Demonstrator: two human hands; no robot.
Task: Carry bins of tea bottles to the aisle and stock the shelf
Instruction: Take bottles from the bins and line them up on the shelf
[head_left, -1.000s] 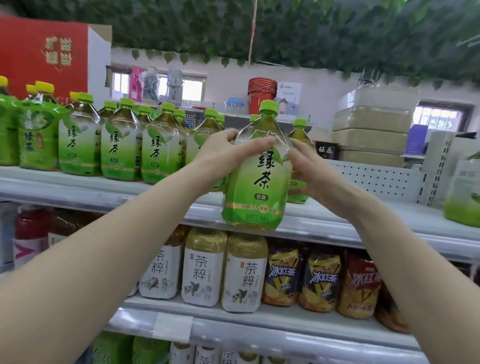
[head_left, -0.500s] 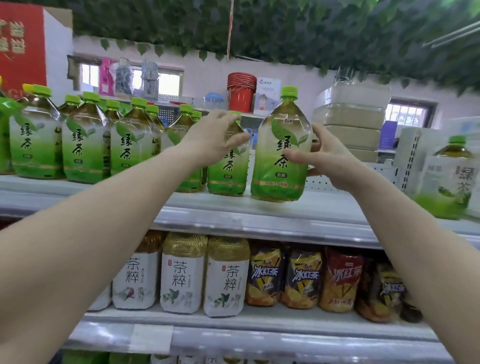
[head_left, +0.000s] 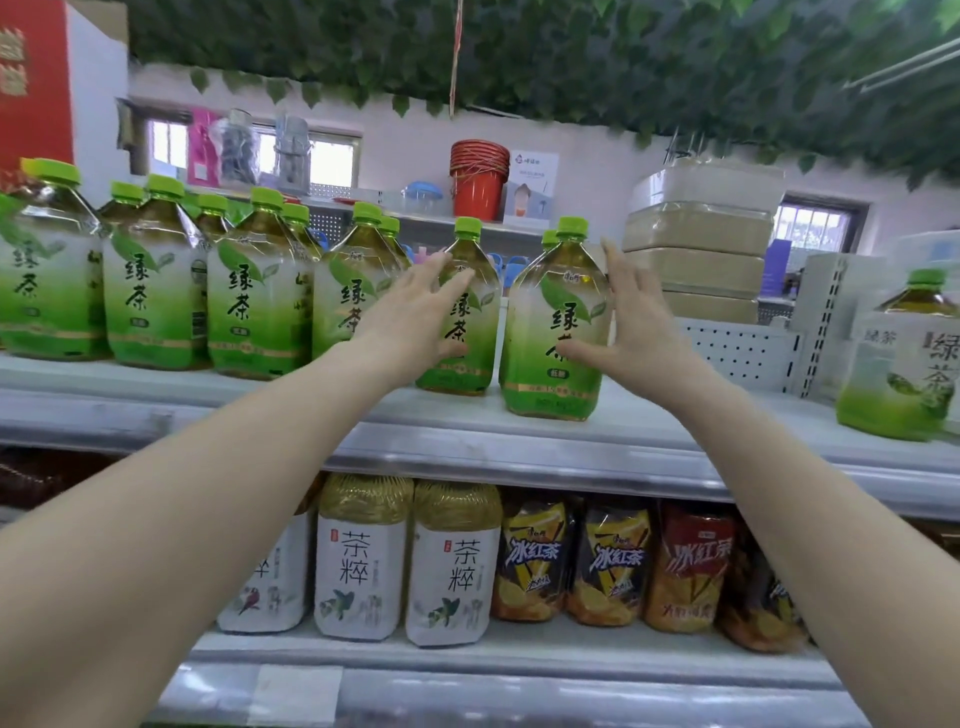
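My left hand (head_left: 415, 317) and right hand (head_left: 631, 332) are both open, holding nothing. The green tea bottle (head_left: 558, 332) stands on the top shelf (head_left: 519, 441) between them. It looks heavy and slippery, so I'd grab its wide middle

Stacked red buckets (head_left: 478, 179) on rear ledge; leafy vine canopy (head_left: 571, 57) overhead; red carton (head_left: 34, 83) upper left; beige stacked tubs (head_left: 701, 244) at right.
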